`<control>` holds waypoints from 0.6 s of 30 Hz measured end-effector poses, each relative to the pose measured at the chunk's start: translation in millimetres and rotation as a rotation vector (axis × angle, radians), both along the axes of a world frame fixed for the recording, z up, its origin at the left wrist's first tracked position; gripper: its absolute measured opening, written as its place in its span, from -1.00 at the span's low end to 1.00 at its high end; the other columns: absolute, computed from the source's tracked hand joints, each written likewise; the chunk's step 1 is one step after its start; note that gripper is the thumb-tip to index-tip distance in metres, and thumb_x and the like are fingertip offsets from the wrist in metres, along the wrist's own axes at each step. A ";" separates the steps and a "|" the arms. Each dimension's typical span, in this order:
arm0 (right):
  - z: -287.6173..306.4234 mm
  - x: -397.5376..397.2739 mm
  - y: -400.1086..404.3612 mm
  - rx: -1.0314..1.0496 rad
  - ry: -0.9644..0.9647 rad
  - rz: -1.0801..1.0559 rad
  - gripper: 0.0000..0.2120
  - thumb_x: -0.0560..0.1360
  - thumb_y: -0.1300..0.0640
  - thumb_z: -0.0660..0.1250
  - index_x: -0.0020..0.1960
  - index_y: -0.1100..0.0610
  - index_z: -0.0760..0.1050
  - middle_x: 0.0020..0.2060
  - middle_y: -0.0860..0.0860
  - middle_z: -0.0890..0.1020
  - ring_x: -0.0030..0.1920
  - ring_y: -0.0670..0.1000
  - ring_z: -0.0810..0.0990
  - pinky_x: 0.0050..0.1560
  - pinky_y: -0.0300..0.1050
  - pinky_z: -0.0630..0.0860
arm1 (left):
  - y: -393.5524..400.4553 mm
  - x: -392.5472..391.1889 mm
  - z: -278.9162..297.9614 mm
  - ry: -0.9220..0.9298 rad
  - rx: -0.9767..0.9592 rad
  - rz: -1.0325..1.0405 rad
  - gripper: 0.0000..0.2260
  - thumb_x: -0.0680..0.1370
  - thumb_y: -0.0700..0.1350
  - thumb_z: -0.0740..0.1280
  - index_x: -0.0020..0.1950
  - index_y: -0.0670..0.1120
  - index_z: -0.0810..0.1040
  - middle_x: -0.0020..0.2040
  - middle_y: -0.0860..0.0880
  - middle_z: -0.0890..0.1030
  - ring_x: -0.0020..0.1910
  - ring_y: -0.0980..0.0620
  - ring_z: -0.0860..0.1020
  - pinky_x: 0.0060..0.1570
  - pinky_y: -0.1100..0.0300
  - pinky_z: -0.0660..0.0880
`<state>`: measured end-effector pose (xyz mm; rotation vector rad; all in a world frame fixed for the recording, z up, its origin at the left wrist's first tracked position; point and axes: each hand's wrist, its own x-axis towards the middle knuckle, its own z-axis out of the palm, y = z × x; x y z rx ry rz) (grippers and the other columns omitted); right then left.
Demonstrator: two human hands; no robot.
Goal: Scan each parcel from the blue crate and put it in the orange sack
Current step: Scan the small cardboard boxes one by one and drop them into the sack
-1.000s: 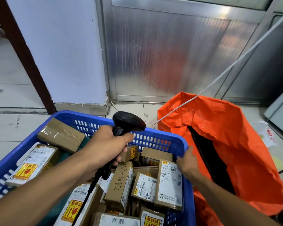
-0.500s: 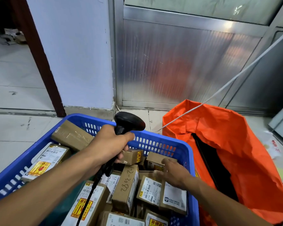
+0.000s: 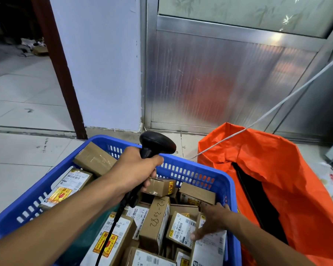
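Note:
The blue crate [image 3: 222, 174] stands in front of me, full of several brown cardboard parcels with white labels. My left hand [image 3: 135, 169] grips a black barcode scanner [image 3: 158, 144] above the crate's middle; its black cable hangs down over the parcels. My right hand [image 3: 213, 219] is down in the crate's right side. Its thumb lies on the label face of a flat white-labelled parcel [image 3: 210, 248] and its fingers reach over the parcel's far edge. Right of the crate is the orange sack [image 3: 277, 169], its dark mouth [image 3: 254, 198] open.
A white cord [image 3: 277, 106] runs from the sack's rim up to the right. A metal door panel [image 3: 219, 83] and a pale wall [image 3: 104, 73] stand behind. Tiled floor [image 3: 17, 160] lies to the left, with a brown post [image 3: 65, 93] at the wall's corner.
My right hand moved from the crate's right rim down onto the white-labelled parcel and closed over it. The view tilted up. My left hand kept the scanner in place.

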<state>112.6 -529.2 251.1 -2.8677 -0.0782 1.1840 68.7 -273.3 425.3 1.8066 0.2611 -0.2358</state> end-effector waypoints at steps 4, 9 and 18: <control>3.2 2.9 2.3 0.060 0.056 -0.016 0.31 -0.17 -0.64 0.33 0.43 0.06 0.35 0.38 0.01 0.49 0.40 0.14 0.38 0.48 0.19 0.22 | -1.2 1.2 -1.3 -0.004 -0.003 -0.005 -0.80 0.61 -0.10 0.37 -0.17 -0.16 0.54 -0.43 -0.03 0.51 -0.53 0.06 0.43 -0.49 0.22 0.44; 22.0 1.9 17.7 0.109 0.169 0.029 -0.18 0.27 -0.37 0.50 0.32 0.14 0.48 0.20 0.01 0.63 0.17 0.04 0.60 0.23 -0.05 0.52 | -4.9 4.3 -4.9 0.000 0.003 -0.013 -0.84 0.61 -0.11 0.37 -0.12 -0.16 0.54 -0.40 -0.04 0.52 -0.53 0.07 0.42 -0.50 0.22 0.42; 40.1 11.0 39.6 0.079 0.216 0.228 -0.48 0.43 -0.24 0.45 0.16 0.16 0.59 0.04 0.01 0.71 0.00 0.00 0.68 0.17 -0.04 0.57 | -8.6 9.6 -12.1 0.000 0.027 -0.034 -0.83 0.60 -0.10 0.37 -0.12 -0.18 0.55 -0.37 -0.07 0.53 -0.53 0.06 0.44 -0.49 0.22 0.45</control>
